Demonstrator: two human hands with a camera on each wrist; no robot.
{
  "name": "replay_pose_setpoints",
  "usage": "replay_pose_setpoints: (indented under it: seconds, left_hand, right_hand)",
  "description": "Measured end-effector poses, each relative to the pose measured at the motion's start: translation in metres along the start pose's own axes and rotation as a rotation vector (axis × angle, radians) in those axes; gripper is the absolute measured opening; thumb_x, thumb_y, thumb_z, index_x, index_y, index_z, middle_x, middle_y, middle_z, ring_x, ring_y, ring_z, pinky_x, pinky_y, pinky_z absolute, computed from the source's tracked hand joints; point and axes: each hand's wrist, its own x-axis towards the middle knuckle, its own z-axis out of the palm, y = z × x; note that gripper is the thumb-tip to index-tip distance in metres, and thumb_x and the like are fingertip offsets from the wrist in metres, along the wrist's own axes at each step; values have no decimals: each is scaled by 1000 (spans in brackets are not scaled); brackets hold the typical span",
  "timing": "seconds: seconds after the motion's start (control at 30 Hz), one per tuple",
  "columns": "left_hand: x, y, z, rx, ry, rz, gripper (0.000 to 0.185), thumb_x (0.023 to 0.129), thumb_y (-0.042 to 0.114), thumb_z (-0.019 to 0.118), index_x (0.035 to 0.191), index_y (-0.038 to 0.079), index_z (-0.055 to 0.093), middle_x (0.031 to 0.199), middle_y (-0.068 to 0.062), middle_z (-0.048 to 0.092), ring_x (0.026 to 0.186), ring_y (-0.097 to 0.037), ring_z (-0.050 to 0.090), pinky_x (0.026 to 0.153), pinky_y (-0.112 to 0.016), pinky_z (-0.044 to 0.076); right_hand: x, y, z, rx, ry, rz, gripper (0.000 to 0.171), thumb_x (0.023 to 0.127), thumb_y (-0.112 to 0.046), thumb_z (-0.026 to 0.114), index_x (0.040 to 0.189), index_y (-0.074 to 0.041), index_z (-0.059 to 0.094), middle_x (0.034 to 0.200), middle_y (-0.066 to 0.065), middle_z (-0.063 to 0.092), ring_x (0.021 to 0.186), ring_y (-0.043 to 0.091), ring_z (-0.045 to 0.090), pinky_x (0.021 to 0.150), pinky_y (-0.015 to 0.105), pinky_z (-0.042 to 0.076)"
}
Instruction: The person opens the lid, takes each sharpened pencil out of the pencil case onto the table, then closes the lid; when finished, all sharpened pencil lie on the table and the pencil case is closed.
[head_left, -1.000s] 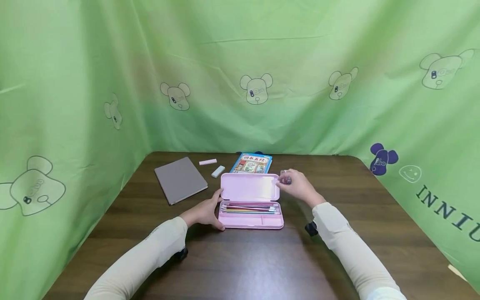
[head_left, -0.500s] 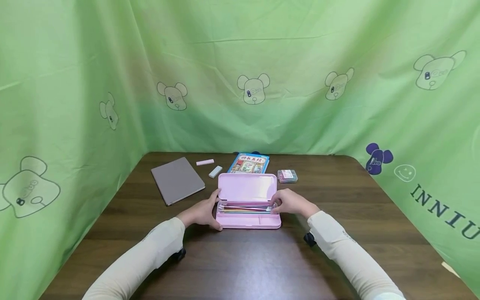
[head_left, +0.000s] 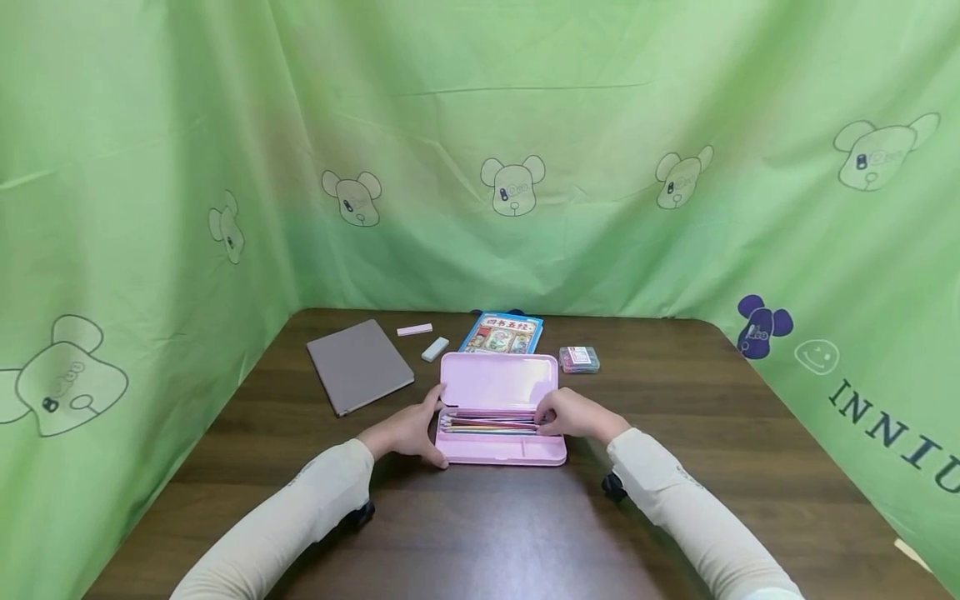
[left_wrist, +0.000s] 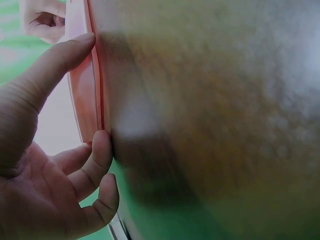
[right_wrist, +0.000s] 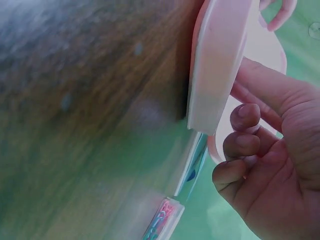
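Note:
A pink pencil case (head_left: 483, 451) lies with its lid (head_left: 495, 381) raised in the head view. Several pencils (head_left: 487, 424) fill its long back compartment. My left hand (head_left: 405, 429) holds the case's left end, thumb on the front wall and fingers round the side. Over the right end, my right hand (head_left: 577, 415) reaches into the back compartment, its curled thumb and forefinger on the pencils' right ends. The case wall hides those fingertips in the right wrist view, where the other fingers (right_wrist: 242, 145) curl outside the case.
A grey notebook (head_left: 360, 367) lies at the left. Behind the case are a pink bar (head_left: 414, 330), a white eraser-like block (head_left: 435, 349) and a blue-edged book (head_left: 501, 333). A small clear box (head_left: 579, 359) with coloured contents stands right of the lid.
My right hand has left the small clear box on the table behind the case. It has come down and toward the left onto the pencils. My left hand keeps its hold on the case.

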Motion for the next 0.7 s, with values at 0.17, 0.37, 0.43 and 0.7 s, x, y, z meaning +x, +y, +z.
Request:
replay_pose_setpoints:
  seconds: [0.17, 0.37, 0.43, 0.7]
  left_hand:
    - [0, -1, 1, 13, 4, 7, 124, 58, 34, 87, 147, 11, 5, 140, -8, 46, 125, -26, 45, 106, -44, 32]
    - [0, 0, 0, 15, -4, 11, 123, 59, 33, 87, 147, 9, 4, 143, -10, 43, 127, -27, 42, 107, -44, 30]
    - [0, 0, 0, 20, -2, 7, 123, 58, 32, 87, 147, 10, 4, 143, -10, 43, 127, -26, 42, 107, -44, 30]
    - [-1, -1, 1, 26, 5, 35, 123, 59, 33, 87, 147, 7, 4, 143, -13, 42, 127, -28, 42, 106, -44, 31]
  right_hand:
    - [2, 0, 2, -18, 15, -46, 7, 78, -9, 71, 72, -9, 68, 60, -8, 49, 57, 3, 41, 54, 18, 37]
    - [-1, 2, 4, 1, 18, -63, 8, 80, -9, 69, 73, -9, 66, 61, -8, 48, 57, 3, 41, 54, 18, 37]
    - [-3, 5, 3, 24, 32, -52, 7, 82, -10, 67, 76, -9, 65, 62, -7, 49, 59, 4, 42, 55, 19, 38]
    - [-18, 23, -8, 66, 160, -10, 6, 86, -7, 62, 81, -9, 59, 66, -4, 45, 61, 7, 41, 56, 22, 36]
